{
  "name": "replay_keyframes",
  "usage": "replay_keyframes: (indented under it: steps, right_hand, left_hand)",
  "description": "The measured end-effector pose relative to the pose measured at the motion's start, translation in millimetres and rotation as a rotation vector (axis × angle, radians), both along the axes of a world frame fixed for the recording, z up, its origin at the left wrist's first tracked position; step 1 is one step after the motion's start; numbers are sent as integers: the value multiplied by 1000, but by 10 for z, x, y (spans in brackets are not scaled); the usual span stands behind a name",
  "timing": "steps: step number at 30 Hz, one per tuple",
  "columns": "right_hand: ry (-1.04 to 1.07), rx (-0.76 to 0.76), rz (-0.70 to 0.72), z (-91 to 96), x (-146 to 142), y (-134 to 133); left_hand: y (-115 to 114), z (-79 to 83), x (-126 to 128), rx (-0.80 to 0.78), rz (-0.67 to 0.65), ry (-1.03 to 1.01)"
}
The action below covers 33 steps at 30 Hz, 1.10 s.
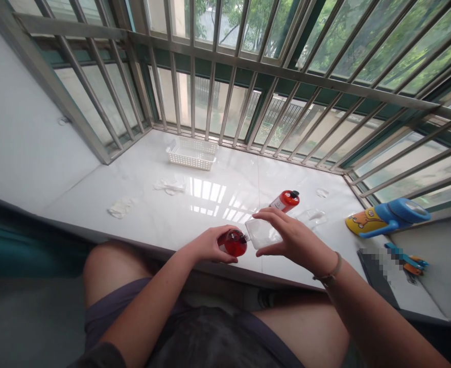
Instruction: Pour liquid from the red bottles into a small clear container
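My left hand (209,244) is wrapped round a small red bottle (233,242), tilted on its side over the front edge of the white sill (156,204). My right hand (291,236) grips a clear plastic bottle (261,233) whose mouth meets the red bottle's neck. A second red bottle (285,200) with a black cap lies on the sill just behind my right hand.
A white mesh basket (192,153) stands at the back by the window bars. Crumpled clear wrappers (169,186) and more wrappers (120,207) lie on the left of the sill. A blue and yellow toy-like object (388,217) and small tools (407,258) lie at the right.
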State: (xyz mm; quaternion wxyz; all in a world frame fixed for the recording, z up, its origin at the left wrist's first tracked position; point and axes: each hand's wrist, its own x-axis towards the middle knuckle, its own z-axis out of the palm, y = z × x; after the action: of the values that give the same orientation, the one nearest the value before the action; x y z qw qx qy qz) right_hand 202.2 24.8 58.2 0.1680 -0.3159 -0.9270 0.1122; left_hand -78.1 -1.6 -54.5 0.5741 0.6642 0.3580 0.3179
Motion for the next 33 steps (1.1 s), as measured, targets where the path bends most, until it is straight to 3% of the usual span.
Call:
replay_keyframes:
  steps: [20, 33]
  right_hand:
    - [-57, 70, 50, 123, -30, -16]
    - [-96, 131, 75, 312, -45, -43]
  left_hand:
    - [-9, -26, -12, -4, -4, -13]
    - [2, -42, -13, -11, -4, -25]
